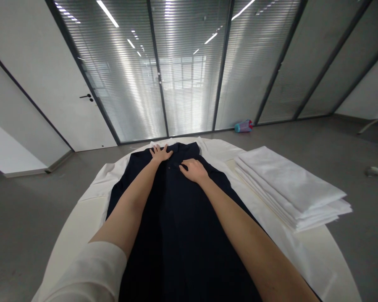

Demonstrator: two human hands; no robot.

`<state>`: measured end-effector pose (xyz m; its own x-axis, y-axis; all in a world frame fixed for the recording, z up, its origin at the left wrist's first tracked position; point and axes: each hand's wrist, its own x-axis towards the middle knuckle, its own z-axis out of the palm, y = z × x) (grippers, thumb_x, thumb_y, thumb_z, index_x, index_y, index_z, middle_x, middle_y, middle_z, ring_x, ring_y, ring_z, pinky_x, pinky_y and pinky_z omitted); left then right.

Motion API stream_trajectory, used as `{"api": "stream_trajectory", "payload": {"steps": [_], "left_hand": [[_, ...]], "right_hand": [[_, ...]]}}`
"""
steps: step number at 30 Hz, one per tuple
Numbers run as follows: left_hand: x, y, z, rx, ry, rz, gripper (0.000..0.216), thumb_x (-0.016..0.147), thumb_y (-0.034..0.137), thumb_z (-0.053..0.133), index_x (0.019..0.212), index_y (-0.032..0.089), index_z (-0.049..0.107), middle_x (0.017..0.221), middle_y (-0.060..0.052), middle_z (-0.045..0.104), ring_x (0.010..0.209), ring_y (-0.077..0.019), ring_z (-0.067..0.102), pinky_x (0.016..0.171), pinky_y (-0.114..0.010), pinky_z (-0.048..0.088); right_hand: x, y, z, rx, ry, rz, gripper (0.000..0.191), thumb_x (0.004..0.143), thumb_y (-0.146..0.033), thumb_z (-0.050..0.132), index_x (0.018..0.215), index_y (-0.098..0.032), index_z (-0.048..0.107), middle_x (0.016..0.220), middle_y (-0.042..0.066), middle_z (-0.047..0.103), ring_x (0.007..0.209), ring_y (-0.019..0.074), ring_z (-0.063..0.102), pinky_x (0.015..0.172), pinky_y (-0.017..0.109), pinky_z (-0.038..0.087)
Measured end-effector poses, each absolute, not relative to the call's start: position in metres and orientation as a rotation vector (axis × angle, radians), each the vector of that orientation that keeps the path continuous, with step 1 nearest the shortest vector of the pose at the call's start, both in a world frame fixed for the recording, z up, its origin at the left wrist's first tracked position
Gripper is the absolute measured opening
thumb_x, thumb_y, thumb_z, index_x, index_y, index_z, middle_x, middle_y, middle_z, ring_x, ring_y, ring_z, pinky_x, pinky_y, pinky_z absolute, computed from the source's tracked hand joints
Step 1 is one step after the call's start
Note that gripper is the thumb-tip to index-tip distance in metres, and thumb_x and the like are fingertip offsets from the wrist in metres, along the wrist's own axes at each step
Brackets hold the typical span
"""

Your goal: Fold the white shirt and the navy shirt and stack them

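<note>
A dark navy shirt (pixel 176 218) lies spread flat down the middle of a round white table (pixel 82 209), collar at the far end. My left hand (pixel 160 153) rests flat on the collar area with its fingers spread, open. My right hand (pixel 193 170) lies on the shirt's upper chest just right of the button line, fingers curled inward and pressing the fabric. Both forearms stretch over the shirt.
A stack of folded white cloths (pixel 290 188) sits on the table's right side. A white cloth (pixel 103 176) lies under the shirt. On the grey floor by the glass wall lies a teal and pink bottle (pixel 243 126). A white door (pixel 66 84) stands at left.
</note>
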<state>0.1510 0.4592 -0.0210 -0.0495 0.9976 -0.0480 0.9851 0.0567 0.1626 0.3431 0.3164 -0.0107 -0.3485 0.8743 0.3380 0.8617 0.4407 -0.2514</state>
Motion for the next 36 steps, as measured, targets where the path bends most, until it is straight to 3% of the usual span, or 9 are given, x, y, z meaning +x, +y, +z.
{"api": "stream_trajectory", "payload": {"steps": [4, 8, 10, 14, 18, 21, 26, 30, 36], "left_hand": [[0.154, 0.455, -0.016, 2.09, 2.218, 0.142, 0.082, 0.089, 0.071, 0.035, 0.159, 0.028, 0.025, 0.168, -0.014, 0.009, 0.151, -0.0462, -0.004, 0.116, -0.069, -0.001], [0.156, 0.45, -0.013, 2.475, 1.967, 0.27, 0.067, 0.096, 0.045, 0.041, 0.159, 0.033, 0.024, 0.169, -0.005, 0.009, 0.153, -0.0395, -0.002, 0.118, -0.066, -0.001], [0.155, 0.452, -0.012, 2.459, 1.811, 0.236, 0.063, 0.097, 0.039, 0.04, 0.158, 0.038, 0.025, 0.167, -0.002, 0.016, 0.153, -0.039, 0.007, 0.117, -0.068, 0.005], [0.156, 0.456, -0.008, 2.339, 1.801, 0.272, 0.058, 0.095, 0.052, 0.045, 0.151, 0.039, 0.041, 0.161, -0.003, 0.034, 0.149, -0.042, 0.022, 0.114, -0.07, 0.016], [0.162, 0.444, -0.001, 2.313, 1.868, 0.547, 0.043, 0.102, 0.043, 0.037, 0.133, 0.028, 0.062, 0.146, -0.007, 0.055, 0.14, -0.0318, 0.042, 0.115, -0.055, 0.03], [0.173, 0.417, 0.006, 2.307, 1.912, 0.797, 0.039, 0.103, 0.029, 0.033, 0.126, 0.023, 0.064, 0.134, -0.008, 0.06, 0.129, -0.0231, 0.05, 0.111, -0.039, 0.037], [0.208, 0.329, 0.021, 2.451, 1.569, 1.274, 0.02, 0.095, 0.018, 0.049, 0.102, 0.02, 0.067, 0.109, -0.008, 0.061, 0.11, -0.0227, 0.055, 0.101, -0.037, 0.041], [0.251, 0.236, 0.027, 2.793, 0.804, 0.967, 0.019, 0.096, 0.02, 0.048, 0.102, 0.018, 0.066, 0.103, -0.007, 0.064, 0.101, -0.0194, 0.058, 0.092, -0.034, 0.042], [0.312, 0.132, 0.029, 3.111, -0.094, 0.424, 0.028, 0.097, 0.023, 0.046, 0.116, 0.019, 0.066, 0.128, -0.009, 0.062, 0.118, -0.0197, 0.057, 0.099, -0.035, 0.04]], "right_hand": [[0.343, 0.317, -0.011, -1.46, -2.272, 0.033, 0.038, 0.099, -0.037, 0.048, 0.12, -0.015, 0.072, 0.125, 0.009, 0.071, 0.118, 0.0252, 0.061, 0.101, 0.034, 0.044], [0.343, 0.318, -0.013, -1.456, -2.269, 0.012, 0.038, 0.099, -0.037, 0.048, 0.118, -0.016, 0.073, 0.124, 0.01, 0.071, 0.118, 0.0254, 0.061, 0.101, 0.034, 0.044], [0.343, 0.318, -0.014, -1.452, -2.27, 0.009, 0.037, 0.099, -0.037, 0.048, 0.118, -0.016, 0.073, 0.123, 0.01, 0.071, 0.119, 0.0256, 0.061, 0.102, 0.034, 0.044], [0.344, 0.319, -0.014, -1.445, -2.255, 0.028, 0.037, 0.099, -0.036, 0.049, 0.118, -0.017, 0.073, 0.122, 0.01, 0.072, 0.119, 0.0259, 0.061, 0.102, 0.035, 0.044], [0.344, 0.321, -0.017, -1.4, -2.203, 0.099, 0.036, 0.096, -0.036, 0.052, 0.115, -0.016, 0.075, 0.121, 0.011, 0.072, 0.119, 0.0279, 0.062, 0.104, 0.037, 0.044], [0.347, 0.327, -0.017, -1.365, -2.024, 0.382, 0.031, 0.093, -0.037, 0.056, 0.105, -0.018, 0.078, 0.117, 0.01, 0.074, 0.117, 0.0298, 0.064, 0.105, 0.04, 0.043], [0.366, 0.341, 0.007, -1.317, -1.662, 0.893, 0.043, 0.102, -0.034, 0.036, 0.111, -0.015, 0.074, 0.108, 0.01, 0.077, 0.103, 0.0212, 0.071, 0.092, 0.032, 0.053], [0.388, 0.351, 0.048, -1.448, -1.463, 1.102, 0.035, 0.103, -0.03, 0.04, 0.12, -0.015, 0.066, 0.115, 0.011, 0.074, 0.09, 0.0127, 0.072, 0.075, 0.02, 0.054], [0.4, 0.362, 0.095, -1.642, -1.521, 1.05, 0.016, 0.095, -0.024, 0.06, 0.104, -0.012, 0.068, 0.102, 0.011, 0.076, 0.066, 0.0086, 0.067, 0.06, 0.017, 0.048]]}}
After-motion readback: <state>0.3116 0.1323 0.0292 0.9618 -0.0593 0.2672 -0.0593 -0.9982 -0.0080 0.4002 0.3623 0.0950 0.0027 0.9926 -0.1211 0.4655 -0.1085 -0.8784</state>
